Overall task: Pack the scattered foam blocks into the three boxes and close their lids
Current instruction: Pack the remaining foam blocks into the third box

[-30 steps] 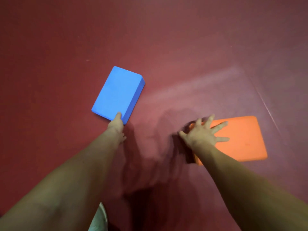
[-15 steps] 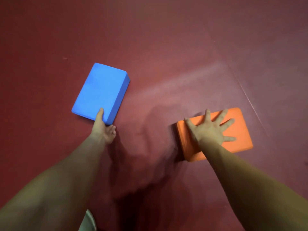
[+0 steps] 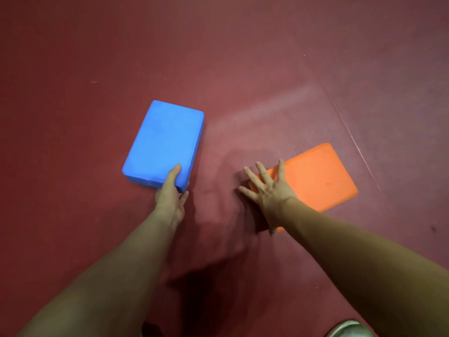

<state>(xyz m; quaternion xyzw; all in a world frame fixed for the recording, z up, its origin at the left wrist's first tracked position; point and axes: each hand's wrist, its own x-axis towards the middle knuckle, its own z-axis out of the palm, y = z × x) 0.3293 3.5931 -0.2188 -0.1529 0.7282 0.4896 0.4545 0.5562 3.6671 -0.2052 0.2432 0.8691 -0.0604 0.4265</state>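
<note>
A blue foam block (image 3: 165, 142) lies flat on the dark red floor. My left hand (image 3: 171, 197) pinches its near right corner, with the thumb on top and the fingers curled against the near side. To the right lies an orange foam block (image 3: 315, 176), also flat. My right hand (image 3: 267, 190) rests on its near left end with straight, spread fingers that reach past the block's left edge. The thumb lies along the near edge. No box is in view.
The floor (image 3: 243, 57) is bare dark red all round the two blocks. A thin seam line (image 3: 352, 137) runs diagonally at the right. The toe of a light shoe (image 3: 349, 329) shows at the bottom right.
My right hand has slid left across the orange block, so its fingers now overhang the left end. My left thumb has moved further onto the blue block's top.
</note>
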